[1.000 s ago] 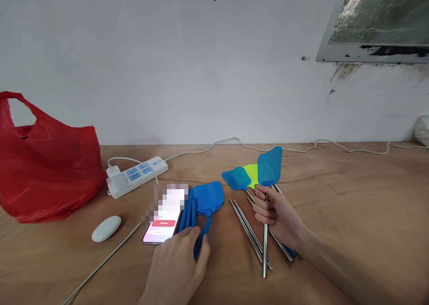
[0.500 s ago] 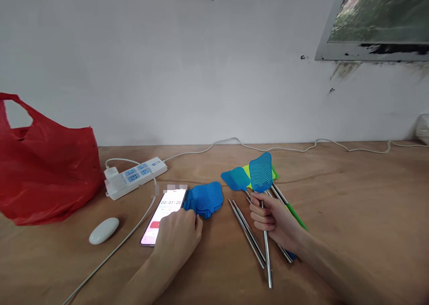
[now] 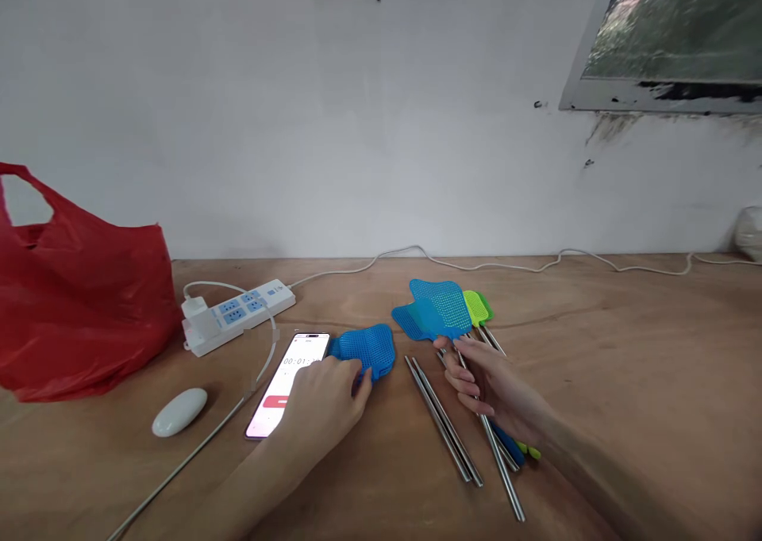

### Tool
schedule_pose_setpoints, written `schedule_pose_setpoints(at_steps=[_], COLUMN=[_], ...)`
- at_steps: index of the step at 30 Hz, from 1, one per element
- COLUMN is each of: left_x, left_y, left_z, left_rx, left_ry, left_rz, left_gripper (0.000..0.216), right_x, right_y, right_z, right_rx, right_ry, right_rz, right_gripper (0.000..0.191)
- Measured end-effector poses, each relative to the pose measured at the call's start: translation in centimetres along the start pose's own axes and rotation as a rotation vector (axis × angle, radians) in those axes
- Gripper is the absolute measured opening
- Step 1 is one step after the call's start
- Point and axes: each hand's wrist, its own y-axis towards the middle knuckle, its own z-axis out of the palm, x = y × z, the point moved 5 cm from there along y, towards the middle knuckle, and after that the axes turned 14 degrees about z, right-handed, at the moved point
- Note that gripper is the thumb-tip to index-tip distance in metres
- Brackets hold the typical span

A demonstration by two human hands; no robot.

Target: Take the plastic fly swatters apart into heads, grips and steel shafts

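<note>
My left hand (image 3: 327,394) reaches over the phone's right edge to a stack of loose blue fly swatter heads (image 3: 367,344). Its fingers and thumb close around the narrow lower end of a head; the fingertips are partly hidden. On the right, a blue fly swatter (image 3: 446,303) with a metal rod (image 3: 503,477) rests across other swatters. My right hand (image 3: 491,378) is at its neck, fingers loosened and apart around the rod. Beneath lie another blue swatter head (image 3: 410,321) and a yellow-green swatter (image 3: 476,307). Two bare metal rods (image 3: 444,422) lie left of this hand.
A lit phone (image 3: 282,394) showing a timer lies under my left wrist. Farther left are a white power strip (image 3: 238,311) with its cable, a white oval object (image 3: 179,412) and a red plastic bag (image 3: 89,303). A wall (image 3: 357,128) backs the wooden table (image 3: 643,366).
The raised blue swatter has come down onto the others, its rod end swinging right. My right fingers have loosened. My left hand has shifted slightly right onto the blue heads.
</note>
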Motion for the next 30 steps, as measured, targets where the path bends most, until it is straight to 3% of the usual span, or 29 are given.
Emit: schedule_pose_setpoints(at_steps=[10,21,25,30], left_x=[-0.6,1.0,1.1,0.6], left_y=[0.0,-0.4,-0.5,-0.3], left_z=[2.4,0.4,0.1,0.8], left_rx=[-0.166,-0.471,-0.515,-0.473], left_ry=[-0.182,-0.686,-0.932,-1.149], left_rz=[0.218,0.128,0.107,0.146], left_gripper=[0.042,0.040,0.040,0.042], right_x=[0.3,-0.5,-0.9,-1.5], right_y=[0.1,-0.8,-0.8,-0.9], right_z=[-0.5,0.4,0.5,1.0], right_rx=[-0.024,0.040,0.029,0.061], right_ry=[-0.186,-0.361,-0.442,-0.498], right_rz=[0.065,0.136,0.169,0.194], right_gripper=[0.036,0.043,0.051,0.054])
